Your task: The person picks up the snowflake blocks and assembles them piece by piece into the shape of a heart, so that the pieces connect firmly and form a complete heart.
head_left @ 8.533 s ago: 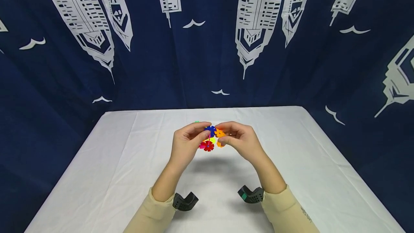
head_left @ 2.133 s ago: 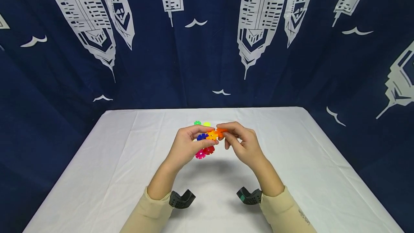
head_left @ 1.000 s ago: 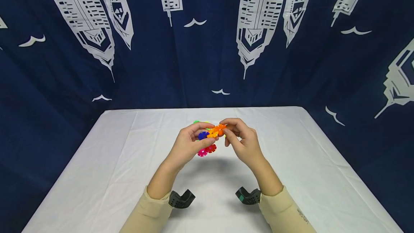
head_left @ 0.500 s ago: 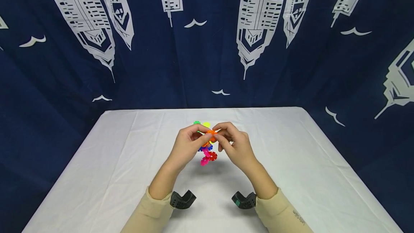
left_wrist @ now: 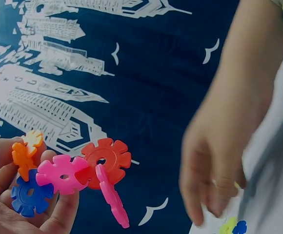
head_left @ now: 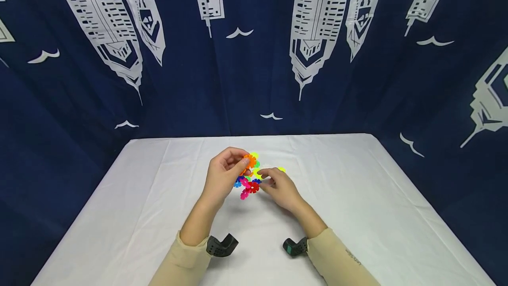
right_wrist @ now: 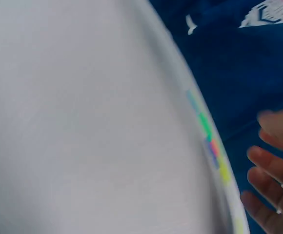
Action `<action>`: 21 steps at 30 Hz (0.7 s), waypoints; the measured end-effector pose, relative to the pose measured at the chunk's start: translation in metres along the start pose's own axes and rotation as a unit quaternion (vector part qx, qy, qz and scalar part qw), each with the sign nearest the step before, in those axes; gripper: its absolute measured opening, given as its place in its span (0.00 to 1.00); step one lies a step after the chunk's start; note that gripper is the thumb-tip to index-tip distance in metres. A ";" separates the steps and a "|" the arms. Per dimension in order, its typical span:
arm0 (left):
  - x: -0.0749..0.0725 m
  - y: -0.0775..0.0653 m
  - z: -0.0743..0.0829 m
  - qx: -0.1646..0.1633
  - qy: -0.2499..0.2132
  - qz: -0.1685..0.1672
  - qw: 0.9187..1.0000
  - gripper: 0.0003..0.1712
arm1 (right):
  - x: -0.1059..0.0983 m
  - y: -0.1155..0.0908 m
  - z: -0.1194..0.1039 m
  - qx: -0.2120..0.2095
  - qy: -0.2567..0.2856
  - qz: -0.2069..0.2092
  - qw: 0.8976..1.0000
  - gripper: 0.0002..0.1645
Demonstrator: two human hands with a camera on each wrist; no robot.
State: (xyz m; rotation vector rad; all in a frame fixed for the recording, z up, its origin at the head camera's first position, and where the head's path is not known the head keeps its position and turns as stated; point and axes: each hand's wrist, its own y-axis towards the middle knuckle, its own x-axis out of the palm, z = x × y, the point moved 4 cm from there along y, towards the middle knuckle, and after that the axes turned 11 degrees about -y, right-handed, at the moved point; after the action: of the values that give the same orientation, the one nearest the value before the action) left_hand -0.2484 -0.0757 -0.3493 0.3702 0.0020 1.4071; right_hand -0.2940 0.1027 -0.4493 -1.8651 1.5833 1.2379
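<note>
- Nearest to me in the head view, the person's beige left sleeve and right sleeve reach in from the bottom edge; a black left mount and a black right mount sit at the wrists.
- Past them I see the left hand raised over the white tabletop, grasping the flower chain by an orange flower, with the thumb laid over it.
- My left wrist view shows the chain reaching out from that hand: a blue flower below the orange, a pink flower touching the blue, a red flower joined to the pink, then a second pink flower set crosswise on the red.
- The right hand is released just right of the chain, fingers loosely bent and spaced apart; it blurs in my left wrist view.
- A yellow flower shows by its fingertips; whether they touch, I cannot tell.
- Slightly farther, a green flower shows beside the orange one; I cannot tell what it rests on. A lime flower peeks out behind the right hand.
- Farthest, a navy curtain carries white tower and bird prints.
</note>
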 end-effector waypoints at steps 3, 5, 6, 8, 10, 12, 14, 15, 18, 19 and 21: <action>0.000 0.000 -0.001 0.003 -0.004 0.002 1.000 0.08 | 0.014 -0.003 0.003 -0.021 -0.052 -0.037 0.998 0.28; 0.000 0.001 -0.001 0.006 -0.002 0.001 1.000 0.08 | 0.019 -0.005 0.003 -0.032 -0.077 -0.048 0.995 0.32; 0.000 0.001 -0.001 0.007 0.000 0.002 1.000 0.08 | 0.021 -0.006 0.003 -0.037 -0.089 -0.049 0.994 0.32; 0.000 0.002 -0.002 0.008 0.001 0.004 1.000 0.08 | 0.023 -0.007 0.001 -0.046 -0.112 -0.045 0.992 0.32; -0.001 0.001 -0.002 0.007 0.000 0.005 1.000 0.08 | 0.025 -0.007 0.000 -0.051 -0.129 -0.042 0.989 0.30; -0.001 0.001 -0.002 0.005 -0.001 0.007 1.000 0.08 | 0.026 -0.008 -0.001 -0.050 -0.135 -0.038 0.989 0.28; -0.002 0.001 -0.003 0.004 -0.004 0.007 1.000 0.08 | 0.026 -0.008 0.000 -0.046 -0.132 -0.030 0.990 0.26; -0.002 0.001 -0.003 0.004 -0.006 0.007 1.000 0.08 | 0.026 -0.008 0.000 -0.044 -0.128 -0.023 0.991 0.24; -0.001 0.001 -0.003 0.004 -0.010 0.008 1.000 0.08 | 0.025 -0.008 0.002 -0.042 -0.122 0.003 0.992 0.17; -0.001 0.001 -0.003 0.004 -0.011 0.008 1.000 0.08 | 0.025 -0.007 0.003 -0.043 -0.121 0.010 0.992 0.14; -0.001 0.001 -0.004 0.003 -0.012 0.007 1.000 0.08 | 0.024 -0.007 0.004 -0.044 -0.119 0.018 0.992 0.10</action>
State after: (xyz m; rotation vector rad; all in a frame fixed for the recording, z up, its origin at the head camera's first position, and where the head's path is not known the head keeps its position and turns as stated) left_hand -0.2501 -0.0751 -0.3531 0.3926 -0.0163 1.4170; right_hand -0.2894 0.0941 -0.4727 -1.6721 1.4615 1.5077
